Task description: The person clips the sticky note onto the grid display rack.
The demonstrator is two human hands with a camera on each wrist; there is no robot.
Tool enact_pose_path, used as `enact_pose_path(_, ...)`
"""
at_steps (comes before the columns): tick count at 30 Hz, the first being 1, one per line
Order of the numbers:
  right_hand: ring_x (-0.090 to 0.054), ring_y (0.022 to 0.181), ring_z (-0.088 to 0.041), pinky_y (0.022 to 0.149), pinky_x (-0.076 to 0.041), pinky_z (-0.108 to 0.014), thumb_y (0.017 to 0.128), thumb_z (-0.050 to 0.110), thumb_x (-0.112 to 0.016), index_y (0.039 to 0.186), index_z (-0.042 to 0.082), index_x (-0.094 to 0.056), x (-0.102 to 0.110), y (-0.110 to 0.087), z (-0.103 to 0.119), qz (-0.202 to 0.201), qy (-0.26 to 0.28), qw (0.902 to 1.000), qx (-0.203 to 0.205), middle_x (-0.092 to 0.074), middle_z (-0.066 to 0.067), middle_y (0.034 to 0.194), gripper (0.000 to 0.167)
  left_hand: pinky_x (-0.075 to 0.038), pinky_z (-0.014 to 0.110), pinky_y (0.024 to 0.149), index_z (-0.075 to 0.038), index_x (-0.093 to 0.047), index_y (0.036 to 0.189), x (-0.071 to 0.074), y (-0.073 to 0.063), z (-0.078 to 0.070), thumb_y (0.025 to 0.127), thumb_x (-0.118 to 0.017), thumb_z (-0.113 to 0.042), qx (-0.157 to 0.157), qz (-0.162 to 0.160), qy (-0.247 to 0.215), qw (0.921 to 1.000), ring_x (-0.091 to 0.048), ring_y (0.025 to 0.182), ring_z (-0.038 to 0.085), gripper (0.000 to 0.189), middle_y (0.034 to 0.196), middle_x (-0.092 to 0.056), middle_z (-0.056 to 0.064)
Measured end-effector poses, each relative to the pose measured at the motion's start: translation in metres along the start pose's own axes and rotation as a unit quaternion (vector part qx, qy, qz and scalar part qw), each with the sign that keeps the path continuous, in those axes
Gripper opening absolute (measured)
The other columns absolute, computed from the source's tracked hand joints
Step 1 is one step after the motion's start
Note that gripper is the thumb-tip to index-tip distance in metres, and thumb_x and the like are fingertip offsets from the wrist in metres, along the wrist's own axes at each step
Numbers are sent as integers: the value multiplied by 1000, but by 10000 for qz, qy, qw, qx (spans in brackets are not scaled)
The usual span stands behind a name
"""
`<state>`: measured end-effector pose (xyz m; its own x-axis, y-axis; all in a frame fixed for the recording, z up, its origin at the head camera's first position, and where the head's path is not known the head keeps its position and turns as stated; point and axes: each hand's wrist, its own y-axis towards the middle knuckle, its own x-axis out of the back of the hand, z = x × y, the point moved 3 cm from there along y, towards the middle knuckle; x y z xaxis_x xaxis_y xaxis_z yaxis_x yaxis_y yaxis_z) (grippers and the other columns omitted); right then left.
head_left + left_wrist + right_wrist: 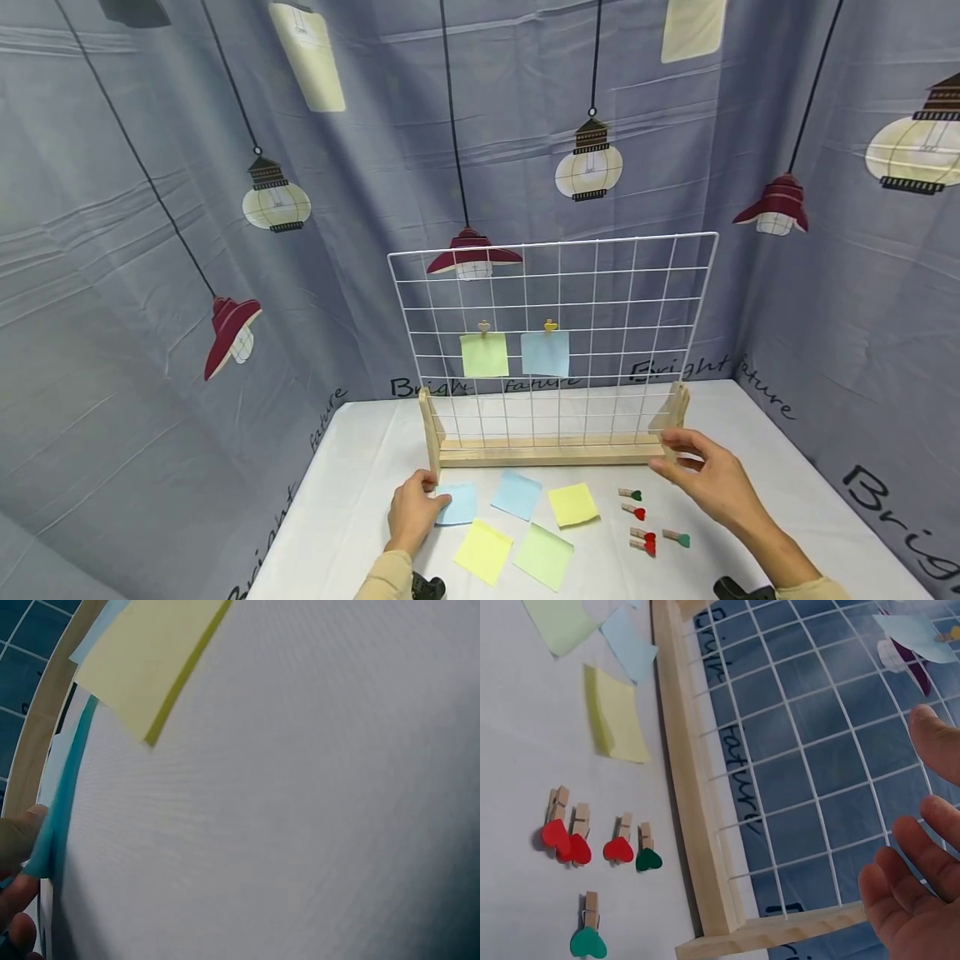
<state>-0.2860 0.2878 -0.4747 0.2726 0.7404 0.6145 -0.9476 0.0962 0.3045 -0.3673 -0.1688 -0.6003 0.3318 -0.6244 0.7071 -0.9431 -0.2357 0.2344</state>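
Observation:
At the left, my left hand (409,512) pinches the edge of a blue sticky note (461,505) between thumb and fingers. The left wrist view shows this note (66,795) lifted and bent at the fingertips. My right hand (708,477) hovers by the right foot of a white wire grid stand (558,458), thumb and fingers apart, holding nothing. Below and left of it lie small wooden clothespins with hearts, three red (618,849) and two green (589,943). On the grid, clothespins hold a green note (484,357) and a blue note (545,355).
Between the hands lie another blue note (516,495), two yellow notes (573,505) (482,552) and a green note (543,557), all on the white table (352,467). A grey curtain (337,275) printed with lamps surrounds the table. Black devices sit at both wrists.

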Motion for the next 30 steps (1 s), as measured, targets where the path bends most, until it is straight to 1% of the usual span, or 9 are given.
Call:
enact_pose_path(4,-61,115,-28,83,-47,-5,89,37,-82,136,4,-60,0,-2,-3,33,-18,9999,-107,-66,-17,131,62,-51,39,69,-14,-73,101,-1,-1,-3,71,-93,-22,-57,23,178,9998,-64,78,14,37,84,-71,-4)
enact_pose_path(13,-62,120,-38,82,-48,-9,89,43,-80,138,1,-57,-1,-7,-13,141,-31,9994,-316,-65,-22,132,69,-46,34,63,-13,-75,95,0,-2,-4,75,-90,-17,-48,43,166,9998,-57,71,11,25,76,-66,-6)
enact_pose_path(17,-62,120,-38,89,-58,-26,89,44,-80,138,0,-57,-2,-8,-16,135,-75,9992,-366,-65,-22,132,69,-46,34,64,-15,-74,89,3,-3,-1,80,-85,-12,-4,-15,65,10000,-58,72,11,14,76,-66,-8)
enact_pose_path(19,-61,120,-39,93,-58,-37,89,44,-80,138,0,-57,-3,-8,-19,180,-78,9989,-424,-64,-23,133,70,-47,36,64,-17,-74,87,6,-4,0,82,-83,-11,3,-69,-17,10000,-61,75,13,12,77,-68,-8)
enact_pose_path(21,-61,121,-39,94,-58,-42,89,45,-79,139,-1,-56,-4,-8,-22,225,-90,9985,-493,-63,-24,133,71,-48,37,65,-18,-74,87,9,-4,-1,83,-82,-12,-20,-137,-64,9999,-65,78,15,11,80,-71,-7)
enact_pose_path(23,-60,121,-39,92,-58,-37,89,46,-79,139,-1,-55,-4,-8,-26,274,-81,9980,-568,-63,-24,134,72,-49,39,66,-18,-75,88,13,-4,-2,83,-81,-12,-14,-181,-96,9998,-67,83,18,10,83,-73,-7)
enact_pose_path(26,-61,120,-37,86,-57,-23,89,47,-79,139,-1,-56,-4,-9,-33,324,-88,9974,-645,-63,-23,135,73,-50,42,69,-18,-76,88,19,-4,-5,84,-81,-11,-29,-313,-116,9994,-69,87,23,9,85,-75,-6)
enact_pose_path(28,-61,120,-37,84,-56,-19,88,46,-80,139,-2,-56,-6,-10,-37,353,-85,9970,-690,-63,-24,134,74,-50,43,70,-18,-76,87,23,-4,-7,84,-80,-11,-42,-404,-152,9991,-70,88,25,9,86,-75,-5)
enact_pose_path(30,-61,120,-38,86,-58,-24,88,47,-80,138,-2,-56,-8,-11,-41,392,-74,9965,-740,-63,-24,133,74,-51,43,70,-19,-76,85,27,-5,-8,84,-81,-11,-50,-497,-202,9985,-71,87,25,9,86,-76,-5)
